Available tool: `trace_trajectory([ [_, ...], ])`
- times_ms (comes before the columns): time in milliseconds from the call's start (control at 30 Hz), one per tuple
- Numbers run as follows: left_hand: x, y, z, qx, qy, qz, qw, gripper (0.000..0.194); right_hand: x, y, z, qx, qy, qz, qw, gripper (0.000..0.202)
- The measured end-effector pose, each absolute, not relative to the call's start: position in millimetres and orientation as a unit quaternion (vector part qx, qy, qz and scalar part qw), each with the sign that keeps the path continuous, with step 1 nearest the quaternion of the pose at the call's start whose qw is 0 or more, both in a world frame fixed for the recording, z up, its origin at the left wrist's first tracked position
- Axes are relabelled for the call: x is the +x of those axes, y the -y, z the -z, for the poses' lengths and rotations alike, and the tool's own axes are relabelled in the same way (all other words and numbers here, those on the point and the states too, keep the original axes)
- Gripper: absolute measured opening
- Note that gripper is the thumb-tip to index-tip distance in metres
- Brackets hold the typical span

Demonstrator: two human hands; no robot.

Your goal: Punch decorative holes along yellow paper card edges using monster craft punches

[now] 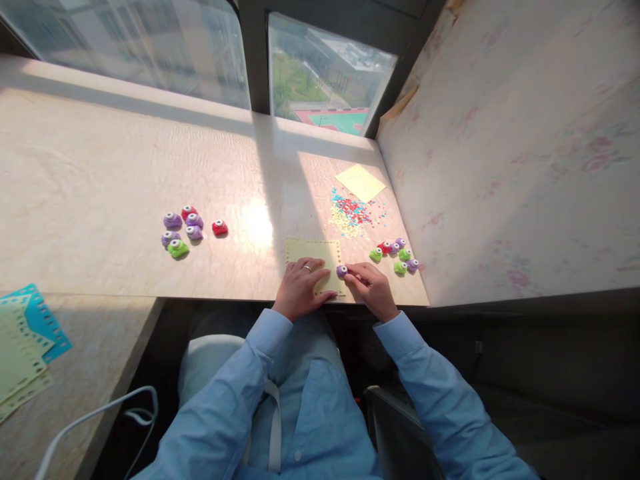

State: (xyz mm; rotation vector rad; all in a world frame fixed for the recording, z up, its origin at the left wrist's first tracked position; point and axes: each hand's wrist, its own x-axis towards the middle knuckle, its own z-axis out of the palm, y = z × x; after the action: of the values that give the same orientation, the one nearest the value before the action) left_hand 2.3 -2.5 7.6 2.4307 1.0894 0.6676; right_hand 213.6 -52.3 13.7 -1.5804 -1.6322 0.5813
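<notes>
A pale yellow sheet of paper point(310, 251) lies by the table's front edge, with small punched holes along its top and right borders. My left hand point(304, 283) rests on it with the fingers spread, a ring on one finger. At the sheet's right edge is a small purple craft paper punch point(342, 271), gripped between the thumb and fingers of my right hand point(369, 283). Whether paper sits in the punch's slot is too small to tell. Right of that hand stand several more punches point(401, 267) in green, purple and red.
Loose red, blue and yellow paper bits point(353, 212) lie beyond the sheet, below a yellow paper piece point(361, 183). Several punches point(177, 249) stand at the left. Punched yellow and blue sheets point(47, 327) and a white cable point(95, 421) are lower left. A floral-patterned wall point(525, 153) borders the right.
</notes>
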Motion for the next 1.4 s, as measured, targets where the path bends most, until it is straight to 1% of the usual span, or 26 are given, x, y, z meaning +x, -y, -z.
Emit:
trace_trajectory([
  [333,2.6,1.8,-7.2,0.866,-0.391,-0.235,0.204,0.049,211.2,52.3,-14.6,-0.637,0.626,-0.241,0.379,0.026],
  [467,3.1,1.2,-4.6,0.866,-0.392,-0.239,0.2,0.049,211.4,50.0,-16.9,-0.675,0.571,-0.261,0.387,0.04],
  [533,3.3,1.1,-3.5,0.866,-0.391,-0.241,0.198,0.048,212.5,47.2,-20.9,-0.697,0.529,-0.29,0.387,0.045],
  [633,3.3,0.9,-3.3,0.866,-0.39,-0.241,0.2,0.048,213.9,41.1,-31.5,-0.712,0.478,-0.353,0.374,0.044],
  [767,3.2,0.4,-4.4,0.864,-0.394,-0.237,0.204,0.047,212.7,31.1,-46.5,-0.686,0.429,-0.469,0.356,0.05],
  [833,3.2,0.2,-4.6,0.864,-0.394,-0.236,0.207,0.047,211.6,26.1,-50.5,-0.673,0.413,-0.493,0.365,0.052],
  [933,3.5,0.4,-4.2,0.863,-0.393,-0.238,0.21,0.046,211.4,19.3,-52.7,-0.669,0.403,-0.506,0.367,0.055],
  [1067,3.7,1.0,-4.2,0.863,-0.391,-0.241,0.211,0.044,212.2,13.0,-56.2,-0.672,0.411,-0.516,0.336,0.055],
  [1267,3.8,0.6,-5.6,0.866,-0.387,-0.236,0.211,0.043,208.2,9.4,-65.9,-0.688,0.417,-0.508,0.306,0.055],
  [1400,4.3,0.9,-5.8,0.865,-0.387,-0.241,0.211,0.042,209.2,8.8,-64.2,-0.697,0.427,-0.493,0.297,0.055],
])
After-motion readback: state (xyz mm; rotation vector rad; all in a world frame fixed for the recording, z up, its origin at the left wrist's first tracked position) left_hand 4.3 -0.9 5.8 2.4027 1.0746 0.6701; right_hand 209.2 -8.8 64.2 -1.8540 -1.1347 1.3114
